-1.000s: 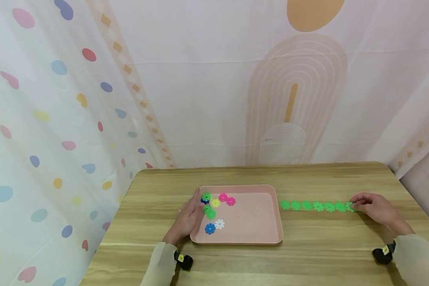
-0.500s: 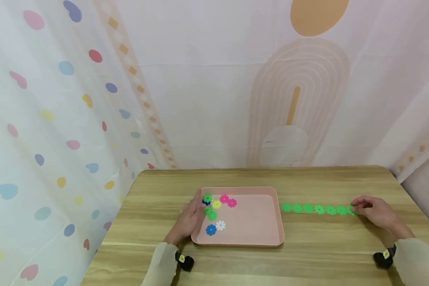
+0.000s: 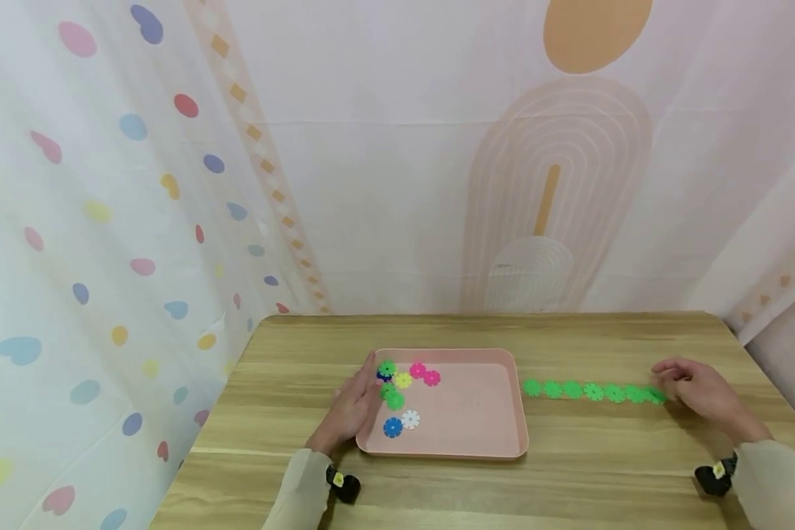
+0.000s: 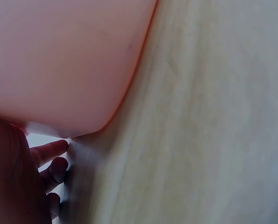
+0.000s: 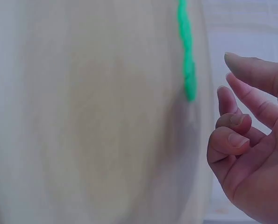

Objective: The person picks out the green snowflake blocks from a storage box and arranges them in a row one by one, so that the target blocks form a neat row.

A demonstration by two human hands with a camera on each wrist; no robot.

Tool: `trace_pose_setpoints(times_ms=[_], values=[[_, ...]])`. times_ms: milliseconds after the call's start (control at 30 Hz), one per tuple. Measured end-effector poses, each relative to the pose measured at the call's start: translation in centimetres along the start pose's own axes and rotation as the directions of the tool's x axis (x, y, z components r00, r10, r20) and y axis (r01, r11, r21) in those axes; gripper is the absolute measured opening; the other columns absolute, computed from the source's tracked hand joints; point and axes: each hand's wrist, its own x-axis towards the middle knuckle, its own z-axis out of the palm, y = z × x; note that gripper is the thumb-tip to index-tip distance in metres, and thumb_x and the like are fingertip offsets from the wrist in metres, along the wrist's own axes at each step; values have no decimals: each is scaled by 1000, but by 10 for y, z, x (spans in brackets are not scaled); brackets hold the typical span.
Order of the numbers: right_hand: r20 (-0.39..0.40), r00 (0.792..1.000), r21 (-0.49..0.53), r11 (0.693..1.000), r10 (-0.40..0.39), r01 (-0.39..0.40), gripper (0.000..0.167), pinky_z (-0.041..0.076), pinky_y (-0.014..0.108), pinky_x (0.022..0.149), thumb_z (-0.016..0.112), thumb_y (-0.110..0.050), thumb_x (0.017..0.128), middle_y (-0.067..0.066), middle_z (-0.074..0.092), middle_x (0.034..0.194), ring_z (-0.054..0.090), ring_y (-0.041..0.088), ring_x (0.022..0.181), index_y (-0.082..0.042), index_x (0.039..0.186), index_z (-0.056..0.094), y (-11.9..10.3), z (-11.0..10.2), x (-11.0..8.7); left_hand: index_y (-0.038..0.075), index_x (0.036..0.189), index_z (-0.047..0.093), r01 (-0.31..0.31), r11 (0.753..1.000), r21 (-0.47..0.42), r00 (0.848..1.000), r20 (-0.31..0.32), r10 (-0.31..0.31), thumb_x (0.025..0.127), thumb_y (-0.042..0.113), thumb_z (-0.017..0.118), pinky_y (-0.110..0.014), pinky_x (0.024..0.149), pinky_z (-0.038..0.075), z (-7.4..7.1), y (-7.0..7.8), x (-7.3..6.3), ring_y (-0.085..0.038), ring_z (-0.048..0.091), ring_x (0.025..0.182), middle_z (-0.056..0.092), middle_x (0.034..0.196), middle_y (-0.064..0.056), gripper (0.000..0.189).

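On the table lies a straight row of linked green snowflake discs [image 3: 593, 391], stretching right from near the pink tray [image 3: 472, 418]. My right hand [image 3: 701, 390] hovers just above the row's right end. In the right wrist view its thumb and fingers stand apart from the green row [image 5: 187, 51], with nothing between them. At the tray's left side rests my left hand [image 3: 350, 408], touching the rim with its fingers stretched along it. The left wrist view shows the tray wall [image 4: 73, 70] and several fingertips beside its corner.
Inside the tray lie loose snowflake discs: green [image 3: 394, 400], blue [image 3: 393, 427], white [image 3: 410, 419], yellow [image 3: 403, 380] and pink [image 3: 431, 377], mostly at its left. A patterned curtain [image 3: 384, 184] hangs behind the wooden table [image 3: 570, 471].
My right hand has let go of the green row's right end and lifted slightly off it. My left hand stays at the tray. The head view has shifted a little.
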Motion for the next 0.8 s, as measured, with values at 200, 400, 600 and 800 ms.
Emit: trace_pose_setpoints(times_ms=[200,400,600,800], values=[[11,1000,28,999,-23,22,42,45,28,66,56,-30,102,12,64,104,54,13,84,6,123,58,-29,6,8,20,161,10,13,1000,-1,1000,9,-13,108,35,35,-65,115,7,0,0,-1,-37,14,151,16,166,-4,60],[9,993,46,992,-117,116,35,46,28,63,61,-26,100,10,65,97,56,17,82,4,117,64,-66,22,19,20,161,10,6,1000,-7,1000,7,-6,108,36,34,-64,117,7,1,-2,0,-34,14,152,16,166,-2,60],[55,978,65,978,-202,199,25,46,28,65,64,-22,97,7,65,90,56,18,79,-1,109,67,-103,42,28,18,161,9,-21,1000,-6,1000,10,21,109,37,32,-61,118,9,2,-5,2,-31,15,152,14,166,-1,60],[106,955,111,958,-276,265,19,47,28,68,66,-19,96,3,63,86,58,21,78,-2,104,68,-137,65,41,19,161,9,-13,1000,-7,1000,11,13,109,38,30,-62,117,7,-1,-4,1,-32,14,152,13,166,-1,60]])
